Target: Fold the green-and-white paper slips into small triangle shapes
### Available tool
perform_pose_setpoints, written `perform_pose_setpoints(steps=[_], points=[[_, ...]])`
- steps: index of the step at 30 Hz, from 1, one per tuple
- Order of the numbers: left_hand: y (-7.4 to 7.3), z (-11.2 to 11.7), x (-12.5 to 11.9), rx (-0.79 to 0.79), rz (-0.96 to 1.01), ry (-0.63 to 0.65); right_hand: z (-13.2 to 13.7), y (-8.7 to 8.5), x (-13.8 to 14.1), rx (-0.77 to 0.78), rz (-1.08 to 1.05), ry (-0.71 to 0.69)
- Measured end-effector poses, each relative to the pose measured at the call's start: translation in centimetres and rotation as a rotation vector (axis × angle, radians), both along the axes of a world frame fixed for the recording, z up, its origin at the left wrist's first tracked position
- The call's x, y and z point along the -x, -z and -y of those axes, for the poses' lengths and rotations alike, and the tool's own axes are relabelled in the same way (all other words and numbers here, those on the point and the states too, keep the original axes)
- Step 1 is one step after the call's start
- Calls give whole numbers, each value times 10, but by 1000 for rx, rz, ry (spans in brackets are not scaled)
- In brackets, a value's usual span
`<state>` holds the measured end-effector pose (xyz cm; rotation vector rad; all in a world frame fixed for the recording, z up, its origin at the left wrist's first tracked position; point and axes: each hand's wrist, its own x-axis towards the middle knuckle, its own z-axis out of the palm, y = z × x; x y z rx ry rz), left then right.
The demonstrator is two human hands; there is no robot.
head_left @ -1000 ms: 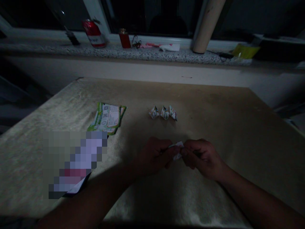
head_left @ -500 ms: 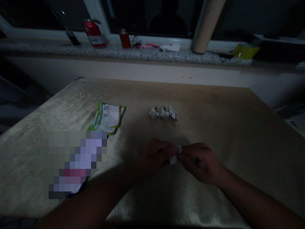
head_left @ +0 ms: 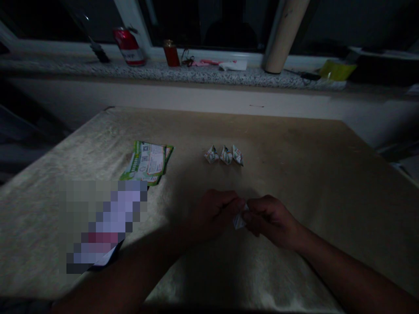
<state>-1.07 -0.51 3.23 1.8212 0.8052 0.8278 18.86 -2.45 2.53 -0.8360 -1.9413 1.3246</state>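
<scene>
**A:** Fingers (head_left: 234,205) of both hands close narrowly on one small paper (head_left: 239,221), pinching it between the fingertips. The left hand (head_left: 214,213) comes in from the left and the right hand (head_left: 271,218) from the right. They meet in the middle, knuckles up, with both forearms bare.

**B:** Where is the paper?

**A:** We see it low over the table (head_left: 294,144), near the front middle, held between the two hands. Only a pale corner shows below the fingertips. The light is dim, so we cannot tell how it is folded.

**B:** What else lies on the table?

**A:** Beyond the hands, three folded pieces (head_left: 224,155) sit in a short row, touching one another. To their left, well apart, green and white leaflets (head_left: 148,160) lie stacked flat. Nearer us on the left, a blurred patch (head_left: 104,224) covers something flat.

**B:** And behind the table?

**A:** A speckled sill (head_left: 229,76) runs below a dark window. On it we see a tilted red can (head_left: 129,46) and a smaller red thing (head_left: 171,52). There is also a white scrap (head_left: 233,65), a pale tube (head_left: 284,35) leaning on end, and something yellow (head_left: 337,69) at the right.
</scene>
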Motion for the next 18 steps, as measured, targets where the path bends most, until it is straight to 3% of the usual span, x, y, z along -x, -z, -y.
perform_pose_setpoints(steps=[5,8,13,18], points=[[1,1,-4,129,79,-48,0,-9,-1,-197,73,66],[3,1,-6,199,105,-26,-1,-5,-1,-105,12,109],[3,2,-4,77,0,-27,-3,4,1,91,-81,104],[1,2,-4,100,40,8,-1,-5,0,-30,-2,67]])
